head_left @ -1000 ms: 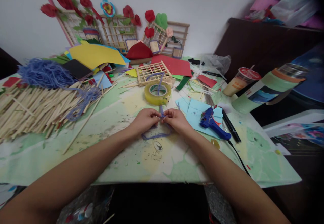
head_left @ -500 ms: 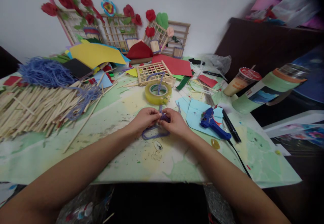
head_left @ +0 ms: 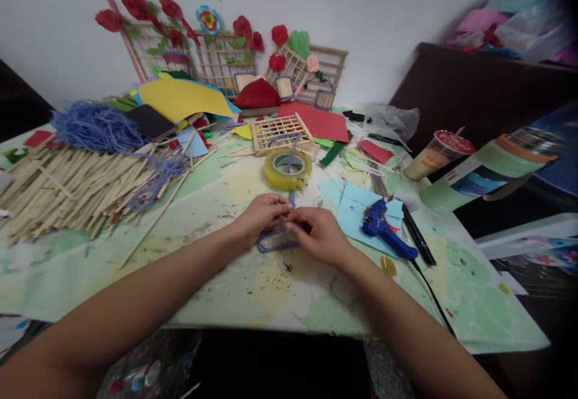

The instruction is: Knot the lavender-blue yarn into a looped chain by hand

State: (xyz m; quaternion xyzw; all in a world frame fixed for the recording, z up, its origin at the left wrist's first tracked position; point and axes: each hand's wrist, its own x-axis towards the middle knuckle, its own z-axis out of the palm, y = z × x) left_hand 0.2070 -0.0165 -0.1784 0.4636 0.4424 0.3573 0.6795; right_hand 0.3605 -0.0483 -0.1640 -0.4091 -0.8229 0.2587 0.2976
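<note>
Both hands meet over the middle of the table, fingertips pinched close together. My left hand (head_left: 263, 213) is closed on purple-blue yarn (head_left: 276, 246), which loops onto the table below. My right hand (head_left: 318, 233) is closed at the same spot, thumb and forefinger pinched; the yarn between its fingers is mostly hidden. From the hands the strand runs up across a roll of clear yellowish tape (head_left: 273, 173), lying flat just beyond them. It reaches a small lattice of wooden sticks (head_left: 282, 131) behind the roll.
A pile of wooden sticks (head_left: 67, 197) and a heap of blue yarn (head_left: 97, 127) lie left. On the right are a blue glue gun (head_left: 383, 230) on light blue paper (head_left: 352, 206), a black marker (head_left: 419, 236), a drink cup (head_left: 433, 158) and a flask (head_left: 478, 173).
My right hand has turned, its back now more upward and its pinch lower on the yarn. The left hand stays nearly in place. The whole view has shifted slightly.
</note>
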